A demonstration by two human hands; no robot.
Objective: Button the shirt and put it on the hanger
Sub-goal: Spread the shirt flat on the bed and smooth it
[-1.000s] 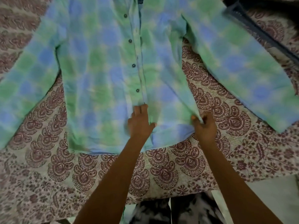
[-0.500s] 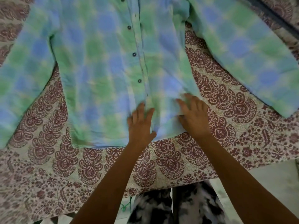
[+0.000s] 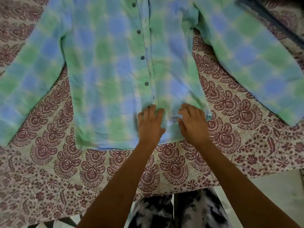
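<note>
1. Head camera, looking down: I see a green and blue checked shirt (image 3: 107, 71) spread flat, front side up, on a bedspread (image 3: 92, 170) printed with maroon paisley shapes.
2. Its two sleeves are spread out to either side. One sleeve (image 3: 24, 71) reaches the left edge of the picture and the other sleeve (image 3: 255, 63) reaches the right edge.
3. The front opening runs down the middle, with the two front edges lying close together. Four dark buttons (image 3: 142, 57) sit in a row just beside that edge, none of them through a hole.
4. The left hand (image 3: 150, 124) lies palm down on the shirt near its bottom hem, beside the opening, with its fingers spread wide and flat, gripping nothing.
5. The right hand (image 3: 193, 124) rests just beside it on the other front panel, fingers bent and their tips on a small fold of cloth. I cannot tell whether it pinches that fold.
6. A dark bar (image 3: 278, 26) lies aslant in the top right corner, beyond the sleeve. It is too blurred for me to say what it is.
7. At the bottom, black and white patterned trousers (image 3: 181, 211) and pale floor (image 3: 271, 186) show below the bed's edge.
</note>
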